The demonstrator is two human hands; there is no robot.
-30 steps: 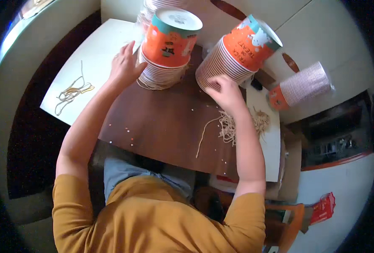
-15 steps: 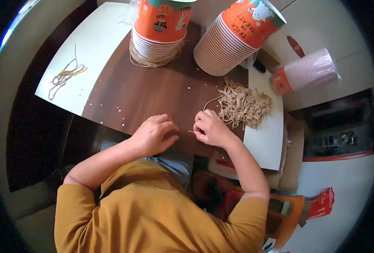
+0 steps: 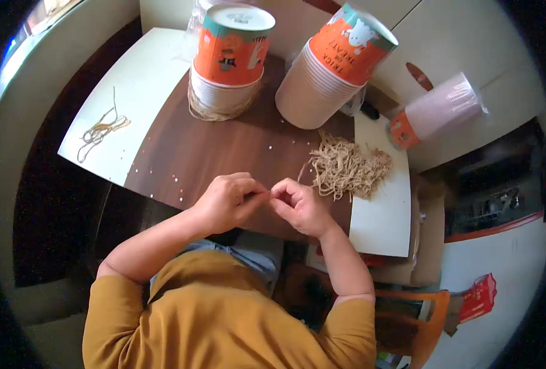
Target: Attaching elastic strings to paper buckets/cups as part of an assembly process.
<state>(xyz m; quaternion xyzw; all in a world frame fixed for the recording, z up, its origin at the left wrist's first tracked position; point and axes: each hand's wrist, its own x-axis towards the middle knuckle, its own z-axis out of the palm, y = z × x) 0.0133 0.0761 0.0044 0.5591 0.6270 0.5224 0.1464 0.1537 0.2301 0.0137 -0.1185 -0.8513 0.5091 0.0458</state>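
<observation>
My left hand [image 3: 232, 200] and my right hand [image 3: 304, 208] meet over the near edge of the brown table part, fingertips almost touching. The right hand is pinched closed on a strand of tan twine that runs up toward a loose heap of twine [image 3: 345, 169] just beyond it. My left thumb and fingers are also pinched together against the right fingertips; what they hold is hidden. Past the hands stand a stack of orange-and-green paper buckets [image 3: 230, 58] with twine around its lower part, and another such stack [image 3: 325, 80], tilted in view.
A small tangle of cord [image 3: 102, 132] lies on the white left part of the table [image 3: 156, 61]. Small white and red beads [image 3: 176, 180] are scattered on the brown surface. A plastic-wrapped stack of cups [image 3: 442, 107] is at the right, and an orange wooden chair [image 3: 433, 320] stands lower right.
My hands have come together from a gap, the left moving right to the right hand's fingertips. The twine end that stuck out of my right hand no longer shows. The view has shifted slightly.
</observation>
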